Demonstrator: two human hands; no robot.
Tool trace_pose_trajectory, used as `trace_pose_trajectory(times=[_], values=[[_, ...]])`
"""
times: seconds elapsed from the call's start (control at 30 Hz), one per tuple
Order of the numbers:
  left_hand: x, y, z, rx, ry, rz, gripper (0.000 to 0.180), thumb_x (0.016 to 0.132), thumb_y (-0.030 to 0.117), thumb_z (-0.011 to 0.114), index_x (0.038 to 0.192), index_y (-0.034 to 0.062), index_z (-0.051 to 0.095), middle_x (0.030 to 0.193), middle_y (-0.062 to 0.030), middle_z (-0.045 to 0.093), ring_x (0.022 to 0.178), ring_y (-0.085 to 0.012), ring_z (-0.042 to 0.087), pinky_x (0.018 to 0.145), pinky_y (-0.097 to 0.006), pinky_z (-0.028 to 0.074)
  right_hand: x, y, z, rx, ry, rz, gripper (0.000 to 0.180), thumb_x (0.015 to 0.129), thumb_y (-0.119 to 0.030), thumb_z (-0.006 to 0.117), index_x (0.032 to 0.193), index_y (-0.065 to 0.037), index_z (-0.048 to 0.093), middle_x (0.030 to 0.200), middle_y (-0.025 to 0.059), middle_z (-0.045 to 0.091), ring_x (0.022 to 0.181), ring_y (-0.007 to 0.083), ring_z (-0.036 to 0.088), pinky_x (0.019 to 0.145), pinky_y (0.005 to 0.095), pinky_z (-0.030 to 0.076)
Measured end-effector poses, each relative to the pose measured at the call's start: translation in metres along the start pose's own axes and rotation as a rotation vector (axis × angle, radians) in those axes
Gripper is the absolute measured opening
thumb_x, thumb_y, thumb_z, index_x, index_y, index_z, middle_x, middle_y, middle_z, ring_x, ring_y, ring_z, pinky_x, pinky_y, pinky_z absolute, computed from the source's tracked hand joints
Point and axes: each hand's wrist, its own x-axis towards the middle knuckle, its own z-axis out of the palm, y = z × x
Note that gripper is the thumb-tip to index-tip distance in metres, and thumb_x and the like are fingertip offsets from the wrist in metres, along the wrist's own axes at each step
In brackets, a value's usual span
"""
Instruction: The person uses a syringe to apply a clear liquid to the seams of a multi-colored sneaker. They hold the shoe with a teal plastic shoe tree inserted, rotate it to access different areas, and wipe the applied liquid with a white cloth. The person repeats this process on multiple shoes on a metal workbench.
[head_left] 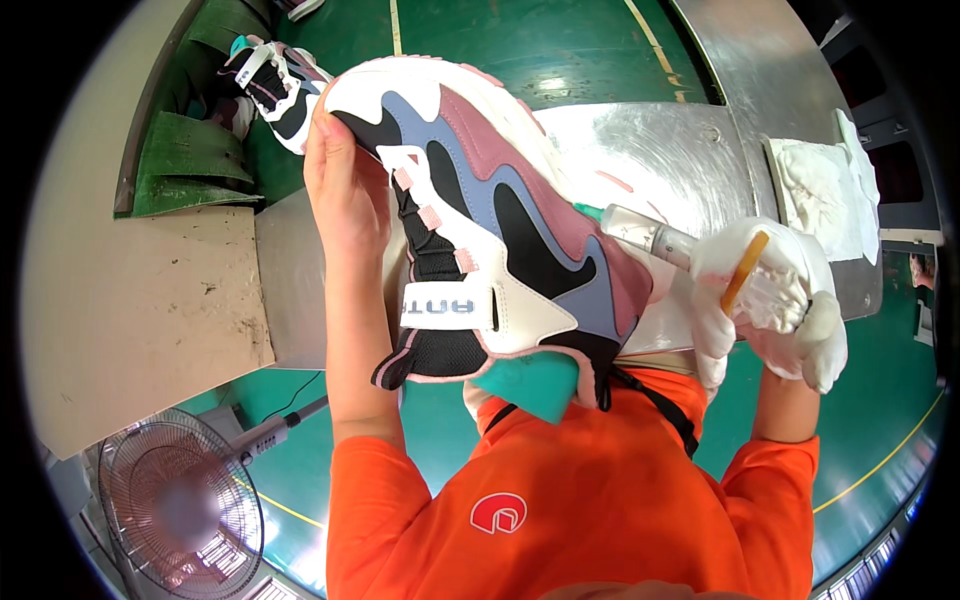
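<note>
Head view: wavy-paneled, mesh-tongued sneaker (500,225)

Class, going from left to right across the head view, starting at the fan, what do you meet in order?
Round fan → left hand → multicoloured shoe → green-tipped clear tube → gloved right hand.

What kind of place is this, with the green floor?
Probably a shoe factory or workshop: the left hand holds up a sneaker, a similar sneaker is near some green flaps, and there's a shiny metal worktable.
</note>
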Motion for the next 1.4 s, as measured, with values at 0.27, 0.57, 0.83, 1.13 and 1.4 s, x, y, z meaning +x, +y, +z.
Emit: trace_pose_trajectory(times=[0.27, 0.57, 0.83, 1.13, 1.4], values=[[-0.001, -0.001, -0.004, -0.025, 0.021, -0.039, 0.044, 0.105, 0.030, 0.041, 0.135, -0.0018, 0.046, 0.126, -0.0099, 0.057, 0.117, -0.0191, 0.054, 0.099, -0.034, 0.043, -0.025, -0.002, -0.003, -0.009, 0.108, -0.034, 0.094, 0.049, -0.042, 0.089, 0.109, 0.018, 0.050, 0.079, 0.0222, 0.061, 0.055, 0.0282, 0.062, 0.054, 0.0334, 0.051], [0.000, -0.006, -0.005, -0.044, 0.089, -0.122, 0.040, 0.105, 0.026, 0.042, 0.132, -0.0017, 0.049, 0.124, -0.0089, 0.058, 0.114, -0.0179, 0.056, 0.097, -0.033, 0.044, -0.034, 0.009, -0.007, 0.065, 0.165, -0.050, 0.091, 0.046, -0.033, 0.091, 0.107, 0.021, 0.049, 0.078, 0.0255, 0.060, 0.054, 0.0307, 0.062, 0.047, 0.0352, 0.051], [0.005, -0.017, -0.023, -0.038, 0.101, -0.252, 0.033, 0.104, 0.026, 0.047, 0.119, -0.0011, 0.056, 0.112, -0.0072, 0.063, 0.100, -0.0131, 0.059, 0.087, -0.027, 0.046, -0.028, 0.009, -0.021, 0.207, -0.008, -0.037, 0.095, 0.046, -0.034, 0.094, 0.107, 0.024, 0.048, 0.073, 0.0252, 0.061, 0.051, 0.0325, 0.062, 0.046, 0.0362, 0.051], [0.008, -0.016, -0.011, -0.005, 0.265, -0.387, 0.038, 0.105, 0.030, 0.045, 0.123, -0.0021, 0.055, 0.110, -0.0086, 0.064, 0.097, -0.0143, 0.061, 0.084, -0.028, 0.048, -0.023, 0.042, -0.032, 0.380, -0.153, -0.338, 0.067, 0.059, -0.015, 0.078, 0.109, 0.017, 0.048, 0.084, 0.0287, 0.054, 0.063, 0.0350, 0.065, 0.053, 0.0343, 0.054], [0.010, -0.016, -0.010, 0.070, 0.287, -0.431, 0.039, 0.105, 0.030, 0.045, 0.124, -0.0017, 0.055, 0.109, -0.0086, 0.063, 0.097, -0.0141, 0.060, 0.083, -0.028, 0.048, -0.034, 0.072, -0.035, 0.478, -0.121, -0.536, 0.044, 0.058, -0.008, 0.084, 0.086, 0.007, 0.053, 0.106, 0.0394, 0.044, 0.069, 0.0385, 0.065, 0.057, 0.0367, 0.057]])
